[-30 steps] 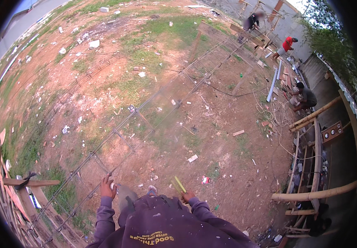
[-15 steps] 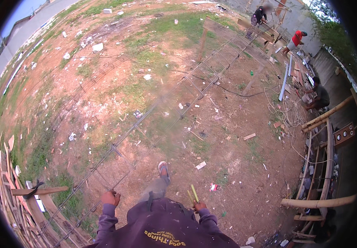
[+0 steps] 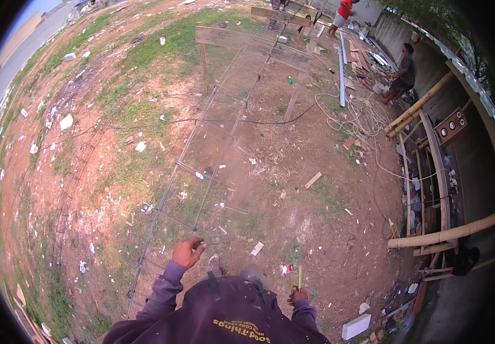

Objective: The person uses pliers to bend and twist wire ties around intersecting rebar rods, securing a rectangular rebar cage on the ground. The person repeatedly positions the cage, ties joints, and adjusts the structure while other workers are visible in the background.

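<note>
Right hand (image 3: 299,295) has yellow strips (image 3: 299,276), lower centre; left hand (image 3: 188,252) half-curled by the rebar (image 3: 158,211), can't tell if gripping.

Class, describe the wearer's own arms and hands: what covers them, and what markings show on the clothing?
Long, muted-purple fabric sleeves reach about to the wrists, with no clear print on them. The dark purple fabric top looks darker and carries yellow lettering. The left hand and right hand wear no gloves.
</note>
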Tool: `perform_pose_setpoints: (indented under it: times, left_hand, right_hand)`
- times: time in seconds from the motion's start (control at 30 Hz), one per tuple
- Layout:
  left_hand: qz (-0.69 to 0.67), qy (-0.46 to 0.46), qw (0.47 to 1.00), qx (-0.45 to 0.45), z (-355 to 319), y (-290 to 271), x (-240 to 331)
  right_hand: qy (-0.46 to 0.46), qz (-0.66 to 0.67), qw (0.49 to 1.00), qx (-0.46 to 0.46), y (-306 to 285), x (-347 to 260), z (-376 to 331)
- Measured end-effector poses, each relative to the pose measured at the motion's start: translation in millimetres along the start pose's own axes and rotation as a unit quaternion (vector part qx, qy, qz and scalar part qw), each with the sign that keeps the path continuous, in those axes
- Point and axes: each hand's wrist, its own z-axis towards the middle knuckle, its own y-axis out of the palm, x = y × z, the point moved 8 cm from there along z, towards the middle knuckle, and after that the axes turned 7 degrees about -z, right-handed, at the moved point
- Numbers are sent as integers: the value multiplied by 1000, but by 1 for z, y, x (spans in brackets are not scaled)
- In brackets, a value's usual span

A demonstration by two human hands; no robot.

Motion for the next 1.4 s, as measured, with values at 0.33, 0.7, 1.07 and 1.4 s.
perform_pose_setpoints:
  times: [0.33,0.7,1.07,1.4]
  left_hand:
    - [-8,48,964,-261,230,159,82]
    - [79,160,916,-358,454,362,207]
    - [159,256,936,-181,745,384,342]
    - [-162,276,946,-53,1046,301,409]
  right_hand:
    - [128,173,976,28,62,-57,56]
    - [1,-7,1000,-19,-124,-378,253]
    - [-402,-68,893,-188,-163,-974,239]
    - [-341,17,846,-409,-180,-1300,264]
